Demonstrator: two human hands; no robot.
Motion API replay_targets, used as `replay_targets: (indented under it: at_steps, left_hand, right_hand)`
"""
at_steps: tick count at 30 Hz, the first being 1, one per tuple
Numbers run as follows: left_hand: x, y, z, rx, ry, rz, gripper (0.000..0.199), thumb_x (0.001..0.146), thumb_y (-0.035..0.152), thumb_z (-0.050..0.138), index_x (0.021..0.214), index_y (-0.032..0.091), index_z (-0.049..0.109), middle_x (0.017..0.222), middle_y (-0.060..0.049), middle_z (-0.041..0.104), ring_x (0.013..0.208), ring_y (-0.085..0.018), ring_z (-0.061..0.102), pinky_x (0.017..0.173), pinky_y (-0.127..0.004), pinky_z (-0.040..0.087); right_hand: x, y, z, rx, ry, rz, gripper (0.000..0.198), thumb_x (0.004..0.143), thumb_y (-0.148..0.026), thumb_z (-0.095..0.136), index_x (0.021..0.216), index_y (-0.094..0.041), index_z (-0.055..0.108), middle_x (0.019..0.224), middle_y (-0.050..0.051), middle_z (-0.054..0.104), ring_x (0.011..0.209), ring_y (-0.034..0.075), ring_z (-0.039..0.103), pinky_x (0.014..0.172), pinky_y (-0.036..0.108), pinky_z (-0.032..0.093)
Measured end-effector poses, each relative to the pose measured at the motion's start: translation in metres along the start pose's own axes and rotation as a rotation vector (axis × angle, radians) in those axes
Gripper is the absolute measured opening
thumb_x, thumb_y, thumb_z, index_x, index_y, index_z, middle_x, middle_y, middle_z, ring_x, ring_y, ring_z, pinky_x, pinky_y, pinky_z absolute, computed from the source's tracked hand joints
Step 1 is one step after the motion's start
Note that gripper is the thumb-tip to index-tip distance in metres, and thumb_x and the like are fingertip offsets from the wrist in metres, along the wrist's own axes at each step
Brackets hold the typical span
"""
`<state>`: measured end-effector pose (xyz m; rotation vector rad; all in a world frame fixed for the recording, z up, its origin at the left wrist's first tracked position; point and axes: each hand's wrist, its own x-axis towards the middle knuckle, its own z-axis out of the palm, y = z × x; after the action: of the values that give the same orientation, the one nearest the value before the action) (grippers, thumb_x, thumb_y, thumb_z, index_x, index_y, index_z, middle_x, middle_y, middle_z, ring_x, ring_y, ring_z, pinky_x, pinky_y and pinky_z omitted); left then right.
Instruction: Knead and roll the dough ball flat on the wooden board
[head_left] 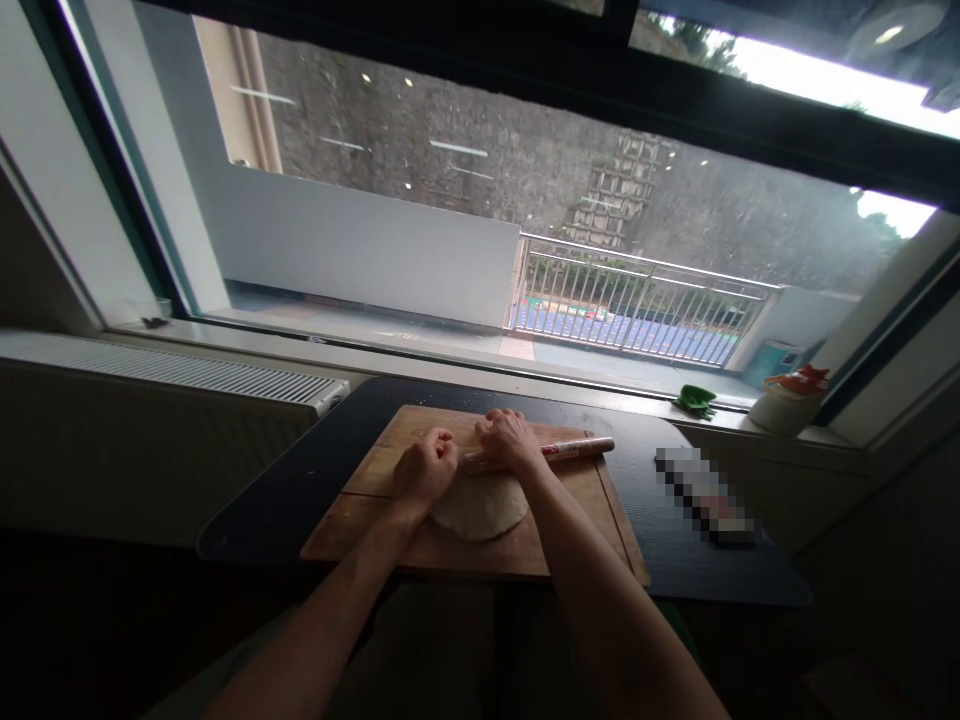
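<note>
A flattened round of pale dough (484, 510) lies on a wooden cutting board (589, 525). Across the dough's far part rests a wooden rolling pin (579, 449) with a red-and-white label, its right end sticking out past the dough. My right hand (510, 440) is closed over the pin's middle, fingers curled on the far side. My left hand (426, 468) is closed at the pin's left end, which it hides. Both hands are above the dough's far edge, and my left wrist covers part of its left side.
The board sits on a dark table (262, 500) below a wide window. A blurred-out object (705, 495) lies on the table's right. A green item (696, 400) and a white pot (787, 405) with something orange stand along the sill. A white radiator (172, 385) is on the left.
</note>
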<state>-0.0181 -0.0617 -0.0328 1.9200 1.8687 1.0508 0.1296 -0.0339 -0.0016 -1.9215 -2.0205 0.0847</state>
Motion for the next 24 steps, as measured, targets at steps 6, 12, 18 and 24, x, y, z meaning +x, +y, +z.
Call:
replay_targets:
  at_steps: [6, 12, 18, 24]
  left_hand:
    - [0.001, -0.005, 0.002, -0.014, 0.017, 0.031, 0.029, 0.08, 0.031, 0.04, 0.1, 0.023, 0.058, 0.095, -0.003, 0.067, 0.084, -0.018, 0.061, 0.066, -0.024, 0.042]
    - [0.001, -0.009, 0.006, -0.028, 0.068, 0.07, 0.029, 0.08, 0.031, 0.038, 0.1, 0.023, 0.058, 0.098, -0.004, 0.066, 0.086, -0.018, 0.06, 0.069, -0.024, 0.042]
    - [0.001, -0.005, 0.005, -0.009, 0.038, 0.051, 0.028, 0.079, 0.031, 0.04, 0.099, 0.023, 0.058, 0.091, -0.003, 0.068, 0.081, -0.018, 0.061, 0.065, -0.025, 0.042]
    - [0.001, 0.001, 0.001, -0.035, -0.019, 0.012, 0.028, 0.079, 0.027, 0.04, 0.099, 0.023, 0.059, 0.087, -0.001, 0.069, 0.08, -0.018, 0.062, 0.067, -0.025, 0.043]
  right_hand:
    - [-0.063, 0.01, 0.001, -0.046, 0.207, -0.102, 0.036, 0.092, -0.034, 0.023, 0.091, -0.023, 0.057, 0.094, 0.004, 0.059, 0.089, 0.016, 0.051, 0.078, 0.025, 0.033]
    - [-0.054, 0.019, -0.001, -0.064, 0.152, 0.11, 0.039, 0.092, -0.036, 0.02, 0.092, -0.02, 0.056, 0.086, 0.007, 0.061, 0.081, 0.019, 0.054, 0.071, 0.029, 0.036]
    - [0.007, 0.018, -0.001, -0.026, 0.089, 0.078, 0.033, 0.084, -0.022, 0.034, 0.11, -0.018, 0.054, 0.11, 0.011, 0.053, 0.102, 0.023, 0.046, 0.082, 0.033, 0.034]
    - [0.015, 0.001, 0.005, 0.07, 0.058, -0.155, 0.044, 0.085, -0.041, 0.038, 0.124, -0.022, 0.042, 0.121, 0.007, 0.046, 0.109, 0.02, 0.04, 0.089, 0.029, 0.033]
